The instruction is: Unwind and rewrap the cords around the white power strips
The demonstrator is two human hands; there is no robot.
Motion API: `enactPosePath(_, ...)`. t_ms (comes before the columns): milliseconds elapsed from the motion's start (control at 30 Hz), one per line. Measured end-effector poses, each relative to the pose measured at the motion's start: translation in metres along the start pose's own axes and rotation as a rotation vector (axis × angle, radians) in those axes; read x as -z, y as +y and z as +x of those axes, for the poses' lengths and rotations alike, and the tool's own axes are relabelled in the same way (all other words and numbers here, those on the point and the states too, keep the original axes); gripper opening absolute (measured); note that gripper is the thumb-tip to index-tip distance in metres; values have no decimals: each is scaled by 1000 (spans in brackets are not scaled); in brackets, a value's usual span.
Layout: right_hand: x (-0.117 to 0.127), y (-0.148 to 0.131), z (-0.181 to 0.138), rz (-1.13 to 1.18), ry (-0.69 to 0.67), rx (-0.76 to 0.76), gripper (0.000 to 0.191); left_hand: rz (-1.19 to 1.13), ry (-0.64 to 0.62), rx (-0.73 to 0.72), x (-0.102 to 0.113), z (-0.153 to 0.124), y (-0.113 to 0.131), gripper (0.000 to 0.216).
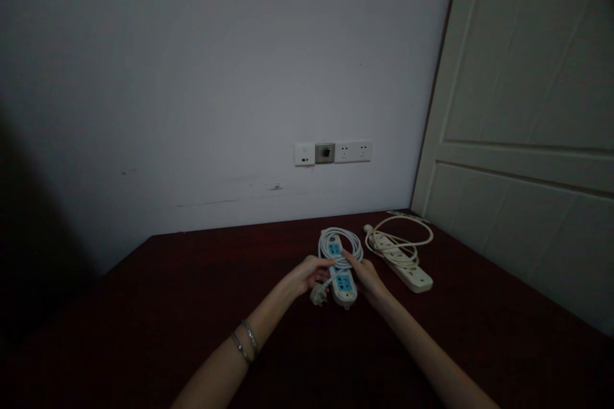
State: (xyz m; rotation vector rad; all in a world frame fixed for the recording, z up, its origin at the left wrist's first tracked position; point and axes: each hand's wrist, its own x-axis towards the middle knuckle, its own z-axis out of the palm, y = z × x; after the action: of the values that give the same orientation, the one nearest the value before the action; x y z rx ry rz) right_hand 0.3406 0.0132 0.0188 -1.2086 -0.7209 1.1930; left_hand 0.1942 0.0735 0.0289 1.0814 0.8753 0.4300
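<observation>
Both hands are on a white power strip (344, 282) with blue socket faces, its white cord (355, 244) coiled in loops over the upper end. My left hand (311, 271) grips the strip from the left, the thumb lying across the cord. From the right, my right hand (363, 270) closes on it, thumb on top near the coil. The cord's plug (318, 294) hangs by the strip's left side, just below my left fingers. Part of each hand's fingers is hidden behind the strip.
A second, cream power strip (416, 278) with a loosely looped cord (426, 230) lies to the right on the dark red tabletop (215, 268). Wall sockets (353, 152) sit on the wall behind. A pale panelled door (518, 140) bounds the right side.
</observation>
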Motion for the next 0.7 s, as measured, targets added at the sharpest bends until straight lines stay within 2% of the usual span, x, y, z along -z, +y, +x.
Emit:
enactPosePath(200,9,0,6,-18,-26,-38,36,-20,26,-20,-10,10,-1,24)
enactPosePath(367,7,1,7,-45,55,-4,26,54,26,-43,-8,6,-1,30)
enactPosePath(467,3,-6,-2,-55,75,23,21,156,-63,-50,-1,-6,6,39)
enactPosePath(533,0,-14,-10,-58,68,40,21,182,-177,-88,6,-15,11,45)
enactPosePath(633,-1,-34,-26,-70,38,59,22,109,-372,-162,20,-27,17,51)
enactPosePath(700,5,-49,-41,-100,54,69,22,40,-413,-174,29,-29,20,53)
